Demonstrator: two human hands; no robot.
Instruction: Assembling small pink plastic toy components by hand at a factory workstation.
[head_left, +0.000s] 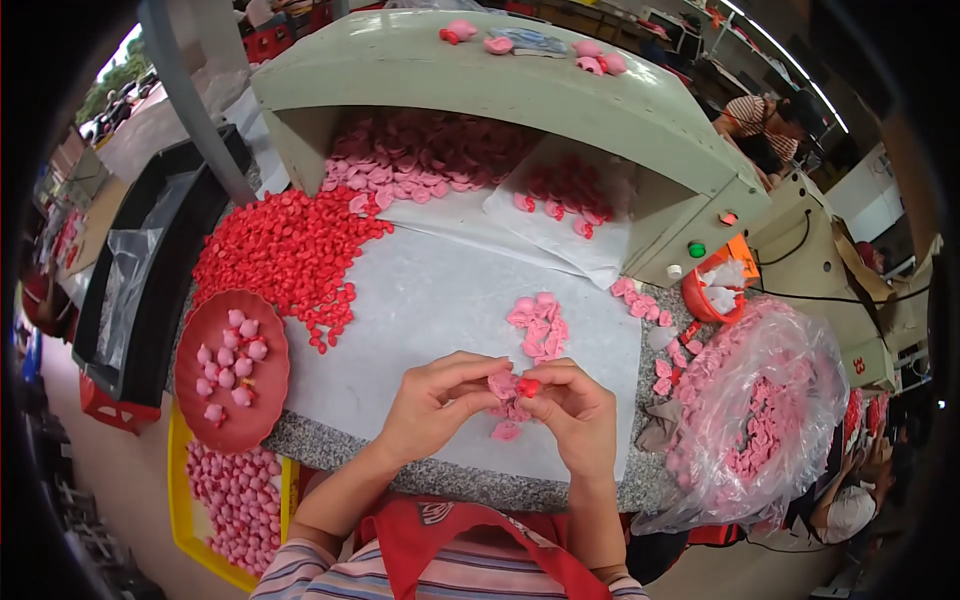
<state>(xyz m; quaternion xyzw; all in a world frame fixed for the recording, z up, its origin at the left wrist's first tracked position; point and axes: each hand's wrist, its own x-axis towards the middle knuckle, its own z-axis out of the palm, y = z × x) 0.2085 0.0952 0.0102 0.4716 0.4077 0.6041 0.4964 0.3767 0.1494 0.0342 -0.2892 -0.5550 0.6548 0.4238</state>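
My left hand (pixel 432 405) pinches a small pink molded piece (pixel 502 384) between thumb and fingers. Close against it, my right hand (pixel 572 412) grips a small red piece (pixel 528 387). The two pieces meet or nearly meet above the white sheet (pixel 400 320); whether they are joined I cannot tell. Just beyond my hands lies a loose cluster of pink pieces (pixel 540 325), and one more pink piece (pixel 506 431) rests below them. A large heap of red pieces (pixel 280 250) spreads over the left side of the sheet.
An arched pale-green machine (pixel 500 85) spans the back, with pink pieces (pixel 430 150) inside. At left are a red dish (pixel 205 400), a yellow crate (pixel 180 500) and a black tray (pixel 120 370). A plastic bag (pixel 810 350) of pink pieces and an orange-red bowl (pixel 700 305) stand right.
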